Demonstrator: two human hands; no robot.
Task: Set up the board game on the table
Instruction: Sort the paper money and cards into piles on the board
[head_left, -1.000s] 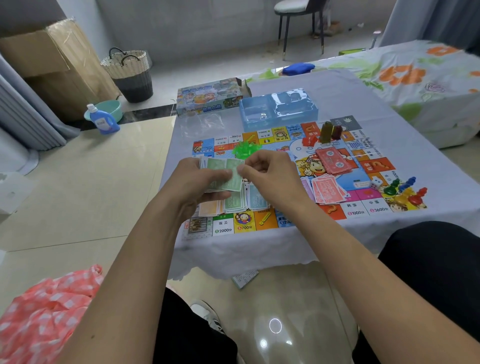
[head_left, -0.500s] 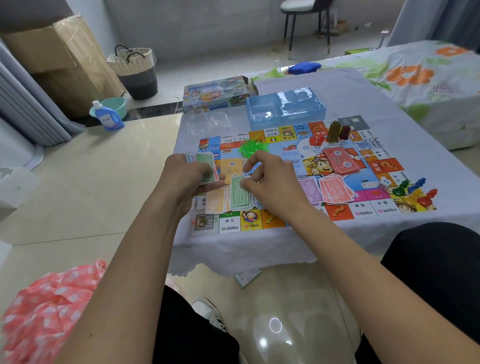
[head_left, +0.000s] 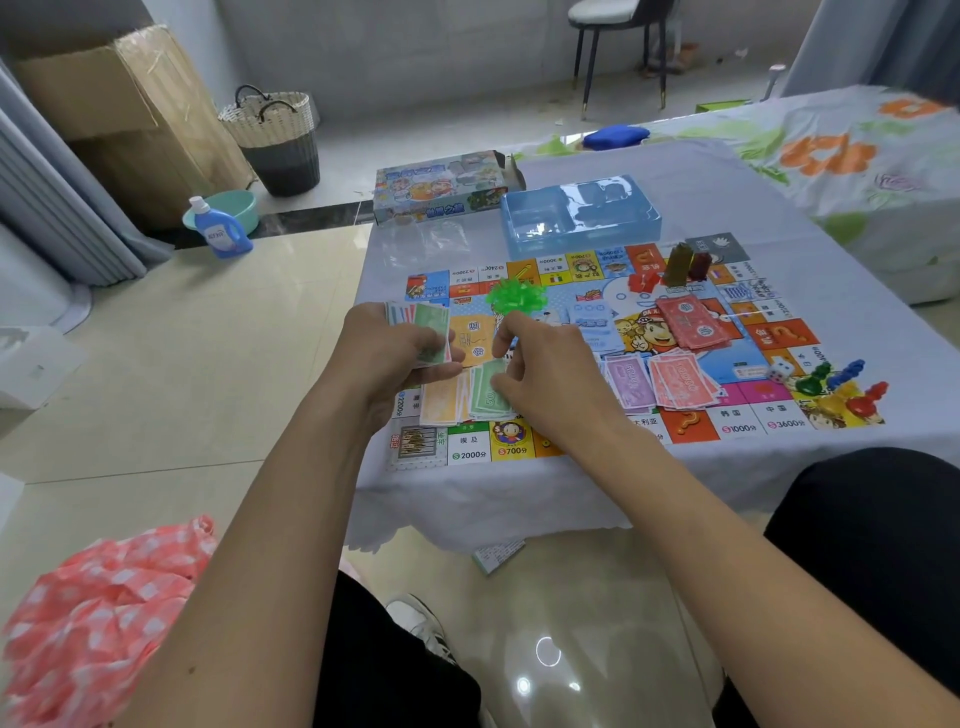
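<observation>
Left hand (head_left: 387, 358) grips a thin stack of paper play-money notes (head_left: 423, 332), frame centre. Right hand (head_left: 545, 374) pinches a green note on the green pile (head_left: 491, 392). Notes look light, floppy, slippery; best pinched at edges.

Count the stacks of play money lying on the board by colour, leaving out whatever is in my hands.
Orange stack: 1
Green stack: 1
Purple stack: 1
Red stacks: 2
Total: 5
The fanned notes in the left hand are not counted; the right hand may hide more.
</observation>
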